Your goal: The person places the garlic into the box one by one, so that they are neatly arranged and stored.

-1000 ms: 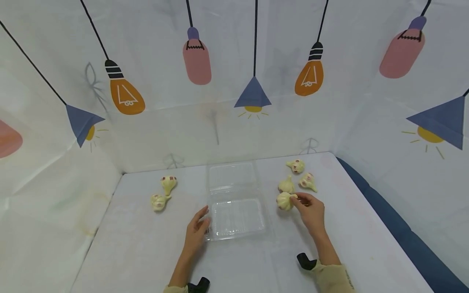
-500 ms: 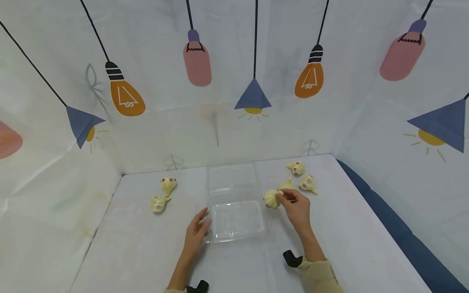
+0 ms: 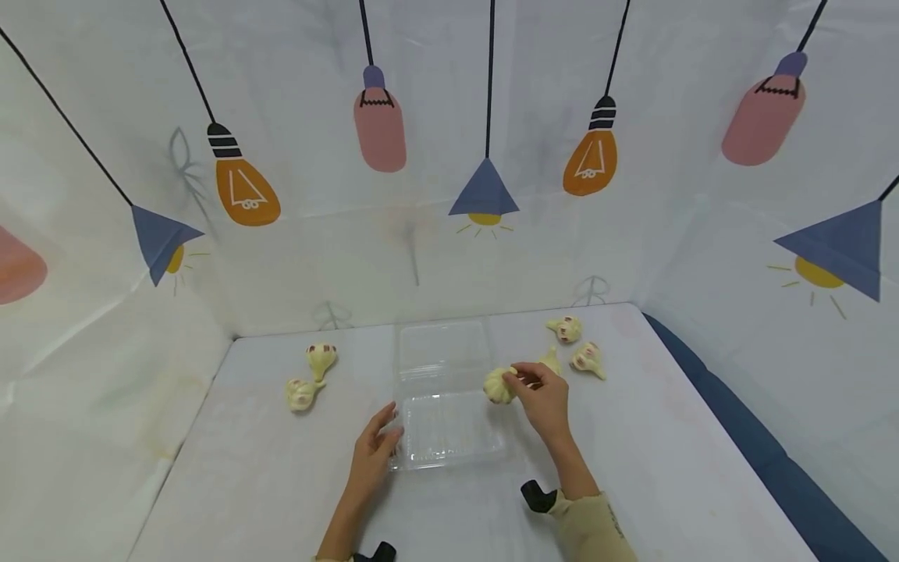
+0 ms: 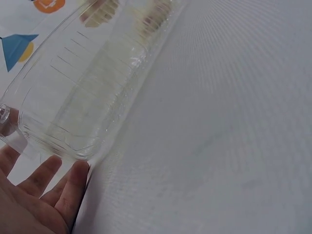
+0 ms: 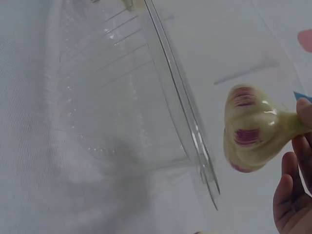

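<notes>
My right hand (image 3: 548, 402) pinches a garlic bulb (image 3: 499, 385) by its stem, over the right edge of a clear plastic clamshell box (image 3: 453, 429). Purple patches mark the pale bulb (image 5: 251, 129) in the right wrist view. The box lies unfolded, its lid (image 3: 445, 343) toward the back wall. At the box's left side rests my left hand (image 3: 372, 453), thumb and fingers spread apart. In the left wrist view its fingertips (image 4: 78, 170) touch or nearly touch the box's corner.
Two garlic bulbs (image 3: 321, 359) lie left of the box. To the right lie two more bulbs (image 3: 587, 359) and a third bulb (image 3: 551, 361), partly hidden by my right hand. A white cloth wall (image 3: 316, 257) with printed lamps rises behind the table (image 3: 267, 484).
My right hand has carried the garlic bulb left, from beside the other bulbs to the box's right edge. My left hand has stayed at the box's left side.
</notes>
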`<state>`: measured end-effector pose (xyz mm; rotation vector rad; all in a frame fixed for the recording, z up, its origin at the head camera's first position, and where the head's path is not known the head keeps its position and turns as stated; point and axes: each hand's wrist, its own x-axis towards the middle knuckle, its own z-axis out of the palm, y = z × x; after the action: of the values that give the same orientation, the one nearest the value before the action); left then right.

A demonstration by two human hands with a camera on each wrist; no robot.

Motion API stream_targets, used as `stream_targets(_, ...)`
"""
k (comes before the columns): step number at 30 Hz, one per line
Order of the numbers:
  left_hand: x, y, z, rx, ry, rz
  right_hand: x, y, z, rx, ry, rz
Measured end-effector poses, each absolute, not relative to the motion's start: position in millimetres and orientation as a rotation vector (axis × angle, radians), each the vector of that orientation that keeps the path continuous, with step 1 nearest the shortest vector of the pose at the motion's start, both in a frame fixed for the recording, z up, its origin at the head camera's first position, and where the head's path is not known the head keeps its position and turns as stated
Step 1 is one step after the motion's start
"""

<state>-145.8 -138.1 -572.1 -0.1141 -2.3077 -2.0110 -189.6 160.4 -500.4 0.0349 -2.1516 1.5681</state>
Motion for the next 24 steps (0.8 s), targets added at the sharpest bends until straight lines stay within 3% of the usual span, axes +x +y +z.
stream_targets(11, -151, -137, -566, -0.137, -2.327, -2.003, -199, 133, -494, 0.243, -2.153, 1.502)
stream_targets(24, -141, -139, -569, -0.120, -2.325, -2.014, -203, 100, -498, 0.291, -2.225, 1.450)
